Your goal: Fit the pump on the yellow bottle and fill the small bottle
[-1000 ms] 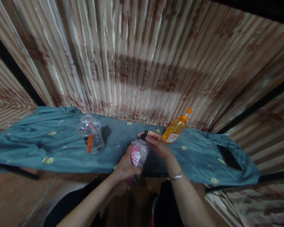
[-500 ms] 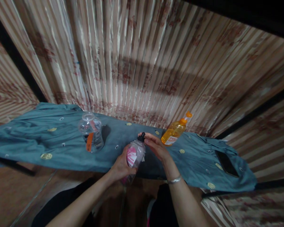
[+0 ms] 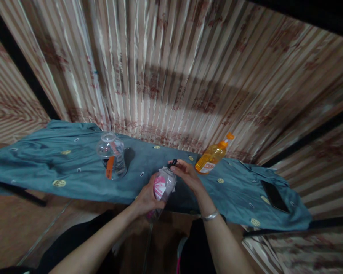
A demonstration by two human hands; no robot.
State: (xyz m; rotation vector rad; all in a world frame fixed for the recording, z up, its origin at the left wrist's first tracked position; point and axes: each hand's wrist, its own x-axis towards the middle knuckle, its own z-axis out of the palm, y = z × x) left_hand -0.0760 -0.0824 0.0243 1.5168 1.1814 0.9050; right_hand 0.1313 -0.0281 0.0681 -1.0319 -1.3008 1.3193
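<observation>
My left hand (image 3: 145, 201) is wrapped round the body of a clear plastic bottle (image 3: 168, 182) with a pink and white label. The bottle stands tilted, its top leaning to the right. At its neck, the fingers of my right hand (image 3: 187, 175) are closed on the black cap (image 3: 172, 163). A silvery bangle circles my right wrist. Part of the bottle's lower end is hidden behind my left hand.
On the teal cloth (image 3: 143, 160), a clear open-mouthed jar (image 3: 120, 160) with an orange strip stands left. Right of my hands is an orange bottle of liquid (image 3: 214, 156) with an orange top. A dark phone (image 3: 274, 196) lies far right. A striped curtain (image 3: 171, 76) hangs behind.
My right fingers have closed round the black cap, which now tilts further to the right. My left hand keeps its hold on the bottle. The view has shifted slightly.
</observation>
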